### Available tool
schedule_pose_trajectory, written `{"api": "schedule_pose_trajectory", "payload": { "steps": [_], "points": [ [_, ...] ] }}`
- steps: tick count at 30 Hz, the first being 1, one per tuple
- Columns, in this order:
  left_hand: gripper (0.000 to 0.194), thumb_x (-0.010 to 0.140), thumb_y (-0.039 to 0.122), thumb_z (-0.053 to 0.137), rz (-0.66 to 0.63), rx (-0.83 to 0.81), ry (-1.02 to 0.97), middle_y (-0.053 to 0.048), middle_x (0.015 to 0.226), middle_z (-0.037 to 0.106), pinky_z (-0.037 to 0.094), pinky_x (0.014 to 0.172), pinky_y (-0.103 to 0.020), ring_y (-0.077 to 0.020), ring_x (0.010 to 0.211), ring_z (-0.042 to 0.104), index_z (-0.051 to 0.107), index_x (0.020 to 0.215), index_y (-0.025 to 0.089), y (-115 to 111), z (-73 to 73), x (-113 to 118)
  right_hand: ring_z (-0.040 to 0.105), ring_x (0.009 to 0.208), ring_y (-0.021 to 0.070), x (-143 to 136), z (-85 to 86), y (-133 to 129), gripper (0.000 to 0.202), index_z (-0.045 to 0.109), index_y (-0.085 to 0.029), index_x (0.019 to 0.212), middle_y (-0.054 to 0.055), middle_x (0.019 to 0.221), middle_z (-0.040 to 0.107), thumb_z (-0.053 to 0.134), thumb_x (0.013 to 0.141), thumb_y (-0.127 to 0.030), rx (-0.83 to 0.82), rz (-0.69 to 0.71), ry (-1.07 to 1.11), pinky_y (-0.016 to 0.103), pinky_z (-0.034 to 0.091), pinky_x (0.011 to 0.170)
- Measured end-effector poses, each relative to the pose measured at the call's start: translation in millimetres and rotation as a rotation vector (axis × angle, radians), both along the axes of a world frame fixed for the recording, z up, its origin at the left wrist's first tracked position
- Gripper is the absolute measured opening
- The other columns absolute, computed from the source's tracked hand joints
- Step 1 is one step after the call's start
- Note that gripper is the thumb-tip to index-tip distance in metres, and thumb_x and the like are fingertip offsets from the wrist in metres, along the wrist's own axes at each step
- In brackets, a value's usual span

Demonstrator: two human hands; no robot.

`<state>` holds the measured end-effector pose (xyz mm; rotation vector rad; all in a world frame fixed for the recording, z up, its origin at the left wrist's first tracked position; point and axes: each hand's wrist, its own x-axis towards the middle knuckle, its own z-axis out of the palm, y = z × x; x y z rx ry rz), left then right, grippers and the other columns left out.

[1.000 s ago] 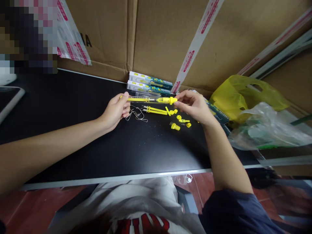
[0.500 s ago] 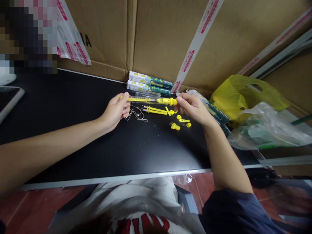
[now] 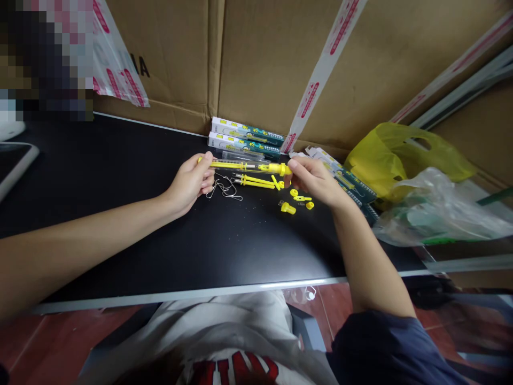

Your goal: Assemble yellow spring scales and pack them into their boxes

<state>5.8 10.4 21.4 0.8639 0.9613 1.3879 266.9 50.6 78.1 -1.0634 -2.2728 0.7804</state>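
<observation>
A clear tube with yellow parts inside (image 3: 230, 165) is held level above the black table. My left hand (image 3: 191, 179) pinches its left end between thumb and fingers. At the other end, the fingers of my right hand (image 3: 310, 176) are closed on the yellow cap (image 3: 284, 169). Bent metal hooks (image 3: 226, 189) lie just below my left hand. Beneath the tube are yellow rods (image 3: 258, 182) with metal tips. Small yellow pieces, among them a plug (image 3: 288, 208) and a flat part (image 3: 302, 198), lie near my right hand.
Two printed boxes (image 3: 244, 145) lie behind the tube, against large cardboard (image 3: 256, 69). More boxes (image 3: 355, 183) are on the right, beside a yellow bag (image 3: 368, 160) and a clear bag (image 3: 444, 214). A white-edged device (image 3: 24, 160) sits far left.
My right hand has shifted very slightly left at the yellow cap. The left hand and the tube look almost unmoved.
</observation>
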Motion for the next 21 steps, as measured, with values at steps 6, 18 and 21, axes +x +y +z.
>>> {"api": "schedule_pose_trajectory", "payload": {
  "steps": [6, 18, 21],
  "points": [
    [0.02, 0.097, 0.025, 0.043, 0.005, 0.018, -0.001, 0.007, 0.059, 0.032, 0.025, 0.038, -0.015, -0.0029, 0.042, 0.029, 0.049, 0.081, 0.016, 0.1, -2.2, -0.5, 0.044, 0.047, 0.0059, -0.1, -0.4, -1.3, 0.031, 0.048, -0.019, 0.083, -0.002, 0.065, 0.062, 0.055, 0.09, -0.049, -0.085, 0.042, 0.114, 0.019, 0.032, 0.044],
    [0.02, 0.097, 0.025, 0.043, 0.006, 0.007, -0.001, 0.007, 0.059, 0.032, 0.025, 0.038, -0.014, -0.0028, 0.041, 0.029, 0.049, 0.08, 0.016, 0.1, -1.4, 0.3, 0.047, 0.048, 0.0081, -0.9, -2.1, -0.5, 0.041, 0.049, -0.02, 0.077, 0.0, 0.064, 0.062, 0.037, 0.097, -0.053, -0.068, -0.005, 0.052, 0.022, 0.033, 0.045],
    [0.02, 0.097, 0.025, 0.043, 0.005, 0.012, -0.003, 0.007, 0.059, 0.033, 0.025, 0.038, -0.014, -0.0028, 0.041, 0.029, 0.049, 0.08, 0.016, 0.1, -1.8, 0.3, 0.046, 0.047, 0.0077, 0.0, -2.4, -1.0, 0.025, 0.046, -0.021, 0.087, -0.002, 0.065, 0.062, 0.049, 0.094, -0.045, -0.116, 0.014, 0.101, 0.02, 0.033, 0.045]
  ]
}}
